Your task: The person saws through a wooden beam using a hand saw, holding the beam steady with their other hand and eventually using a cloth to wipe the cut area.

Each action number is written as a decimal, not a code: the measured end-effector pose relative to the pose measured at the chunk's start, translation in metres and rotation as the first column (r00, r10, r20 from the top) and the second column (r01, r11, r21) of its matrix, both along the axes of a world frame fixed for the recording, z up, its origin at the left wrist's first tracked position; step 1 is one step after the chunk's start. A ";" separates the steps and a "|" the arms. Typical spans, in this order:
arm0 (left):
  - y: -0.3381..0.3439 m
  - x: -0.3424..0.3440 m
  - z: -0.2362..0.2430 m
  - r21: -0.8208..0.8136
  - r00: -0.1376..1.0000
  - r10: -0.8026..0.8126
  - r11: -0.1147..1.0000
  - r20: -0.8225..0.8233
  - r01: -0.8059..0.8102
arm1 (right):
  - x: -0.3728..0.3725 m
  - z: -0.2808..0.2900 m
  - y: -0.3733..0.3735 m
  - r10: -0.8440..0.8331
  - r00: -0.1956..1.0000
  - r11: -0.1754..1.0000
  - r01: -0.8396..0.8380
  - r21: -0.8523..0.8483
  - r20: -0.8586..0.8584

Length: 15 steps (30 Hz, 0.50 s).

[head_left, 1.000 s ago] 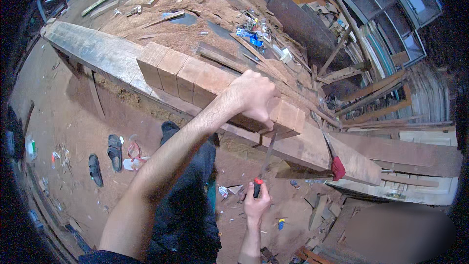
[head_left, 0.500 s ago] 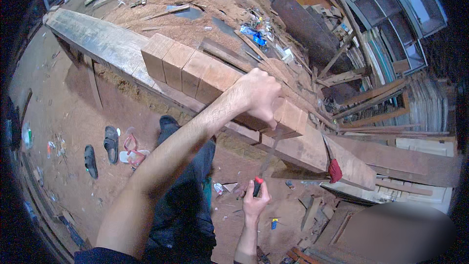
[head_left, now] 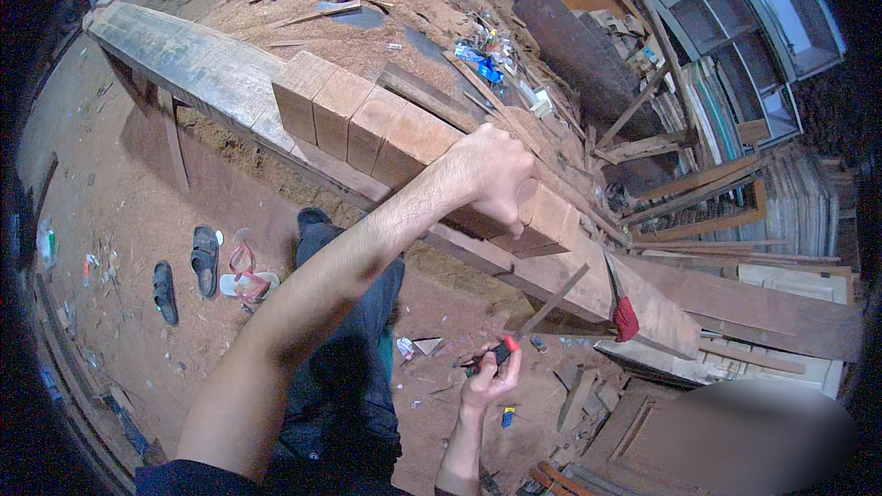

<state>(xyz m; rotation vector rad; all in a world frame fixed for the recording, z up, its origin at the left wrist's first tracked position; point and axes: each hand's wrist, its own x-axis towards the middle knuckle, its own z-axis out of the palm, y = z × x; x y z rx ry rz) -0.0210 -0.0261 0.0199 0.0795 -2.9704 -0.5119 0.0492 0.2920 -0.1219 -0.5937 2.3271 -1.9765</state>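
Note:
A row of wooden blocks [head_left: 377, 129] stands side by side along a long timber beam [head_left: 202, 50]. My left hand [head_left: 496, 174] is closed over blocks toward the right end of the row, thumb down their near side. Its fingers on the far side are hidden. Below the beam, my right hand [head_left: 491, 384] grips the black-and-red handle of a hand tool with a long, narrow flat blade [head_left: 551, 301], whose exact kind I cannot tell. The blade slants up to the right, its tip apart from the blocks. Further right on the beam lies another blade with red cloth [head_left: 625, 320] wrapped round its end.
Sandals [head_left: 204, 262] and flip-flops [head_left: 248, 287] lie on the dusty floor at left. Behind the beam are sawdust, scraps and a blue wrapper [head_left: 489, 71]. Stacked boards [head_left: 799, 211] and a frame cabinet [head_left: 735, 14] stand at right. A blurred patch covers the lower right.
The tool's blade has come away from the blocks and swung to the right. My right hand has turned with it. My left hand stays on the blocks.

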 end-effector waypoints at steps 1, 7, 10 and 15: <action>0.000 0.000 0.001 0.002 1.000 -0.002 1.000 0.010 0.002 | 0.002 0.003 -0.002 -0.032 0.998 0.999 0.033 -0.024 0.058; 0.001 0.002 0.002 0.001 1.000 -0.007 1.000 -0.003 0.007 | 0.003 0.014 -0.012 -0.014 0.998 0.997 0.018 -0.069 0.060; 0.000 0.001 -0.002 0.004 1.000 -0.017 1.000 -0.022 0.017 | 0.000 0.003 -0.002 0.014 1.000 0.999 -0.013 -0.029 0.028; 0.001 -0.001 -0.004 -0.007 0.999 -0.018 1.000 -0.042 0.018 | -0.002 -0.010 0.008 -0.051 0.999 0.998 0.051 -0.020 -0.001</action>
